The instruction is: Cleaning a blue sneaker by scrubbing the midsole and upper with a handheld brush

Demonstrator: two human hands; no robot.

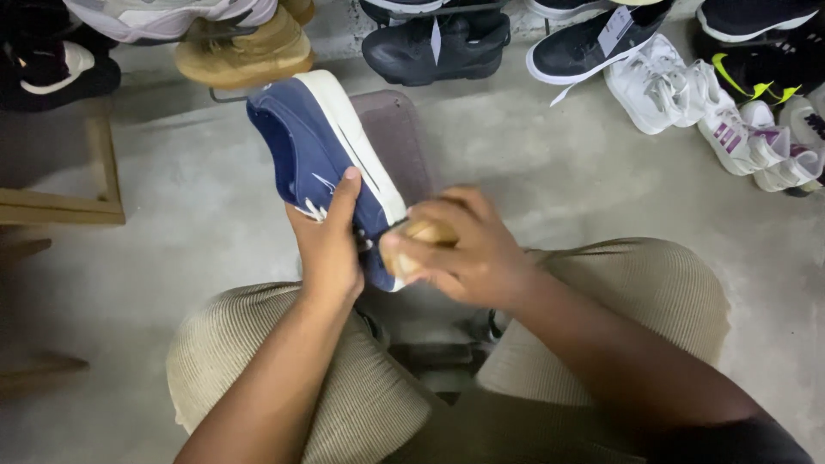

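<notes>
The left hand [326,249] has its grip closed round the heel end of a blue shoe [322,150], thumb laid up the side. The shoe is held above the lap, on its side with the pale sole facing three o'clock, and its long axis runs from five o'clock up to eleven o'clock, toe away from the body. The right hand [468,245] is curled shut on a small tan brush [421,241], pressed against the sole at the heel, just beside the left hand. More shoes [687,94] lie on the concrete floor [533,163] towards one o'clock.
</notes>
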